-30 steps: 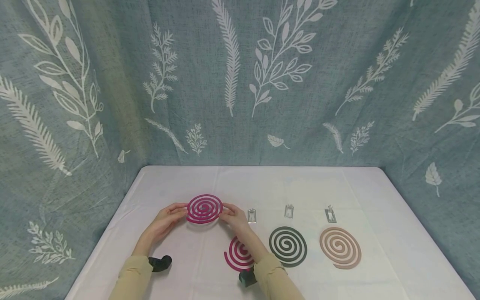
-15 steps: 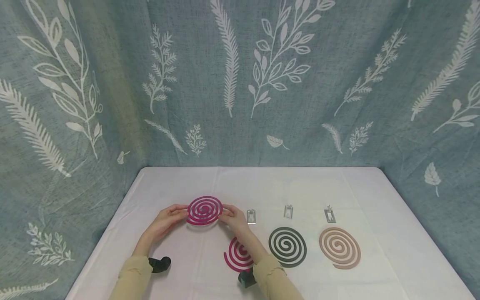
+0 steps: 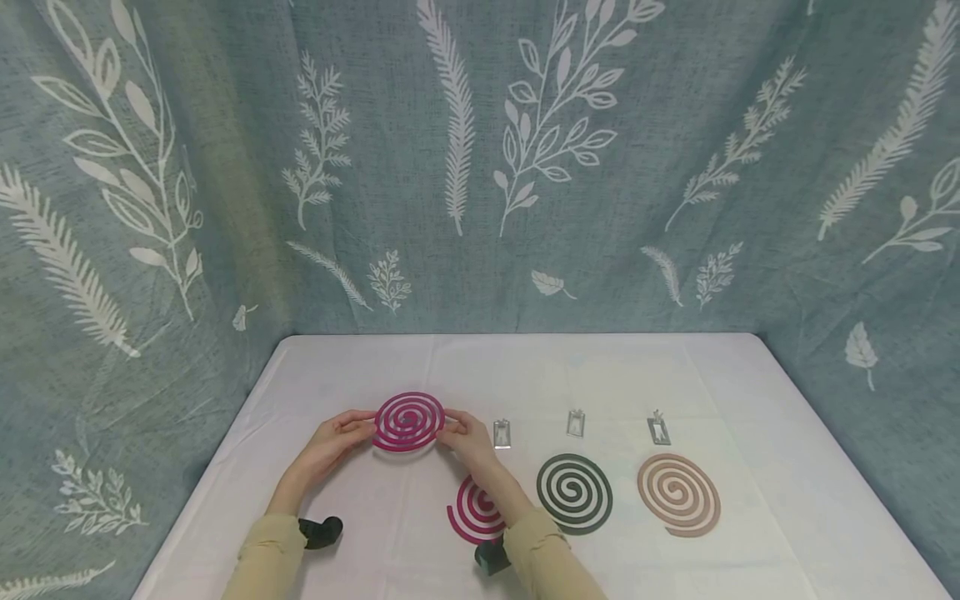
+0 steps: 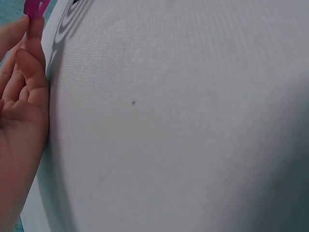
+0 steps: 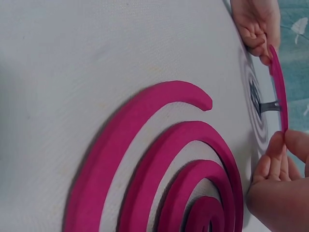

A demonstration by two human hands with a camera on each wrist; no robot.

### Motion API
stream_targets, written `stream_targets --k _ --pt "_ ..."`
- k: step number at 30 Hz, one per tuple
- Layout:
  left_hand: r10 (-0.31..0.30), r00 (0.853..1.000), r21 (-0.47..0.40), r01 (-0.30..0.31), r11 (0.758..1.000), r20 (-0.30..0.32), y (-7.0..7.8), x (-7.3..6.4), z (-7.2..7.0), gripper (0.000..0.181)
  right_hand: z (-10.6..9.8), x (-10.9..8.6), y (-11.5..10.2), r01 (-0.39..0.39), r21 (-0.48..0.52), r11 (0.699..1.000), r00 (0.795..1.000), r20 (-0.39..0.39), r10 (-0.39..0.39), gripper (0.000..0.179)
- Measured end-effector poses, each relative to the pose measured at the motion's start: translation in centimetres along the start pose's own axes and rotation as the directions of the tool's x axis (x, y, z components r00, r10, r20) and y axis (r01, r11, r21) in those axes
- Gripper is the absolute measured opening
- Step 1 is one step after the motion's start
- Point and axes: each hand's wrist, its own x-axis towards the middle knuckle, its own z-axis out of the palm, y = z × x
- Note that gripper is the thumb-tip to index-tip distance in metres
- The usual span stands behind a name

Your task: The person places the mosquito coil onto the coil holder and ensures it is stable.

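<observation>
"what are those hands doing?"

"the left hand (image 3: 335,442) pinches one edge of the raised magenta coil (image 3: 411,415) between thumb and finger, and the right hand (image 3: 467,437) pinches the opposite edge. it sits above the table (image 3: 360,367), throwing a ringed shadow."

"anything under it?"

"a small metal stand (image 5: 269,106), upright; in the right wrist view its tip looks to meet the coil near its middle."

"has it moved in the last second?"

"hardly at all. same grip on both sides, same spot between the two hands; the head camera just drifts a hair, so the curtain (image 3: 435,275) shifts slightly too."

"and the rest?"

"lying as it was. a second magenta coil (image 5: 142,193) is flat, partly hidden by the right forearm (image 3: 502,485); to its right comes a dark green coil (image 3: 573,489), then a brown coil (image 3: 677,489). three metal pieces (image 3: 663,442) lie in a row behind them."
</observation>
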Motion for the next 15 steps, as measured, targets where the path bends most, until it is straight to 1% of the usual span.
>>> stream_targets --k 8,15 --pt "0.015 1.000 -0.002 -0.015 1.000 -0.001 0.06 -0.15 0.12 0.054 0.03 0.11 0.02 0.001 0.011 1.000 1.000 0.002 -0.001 0.048" --pt "0.008 1.000 0.010 -0.008 1.000 -0.006 0.03 -0.05 0.13 0.055 -0.17 0.26 -0.11 0.007 0.012 1.000 1.000 0.007 -0.008 0.047"
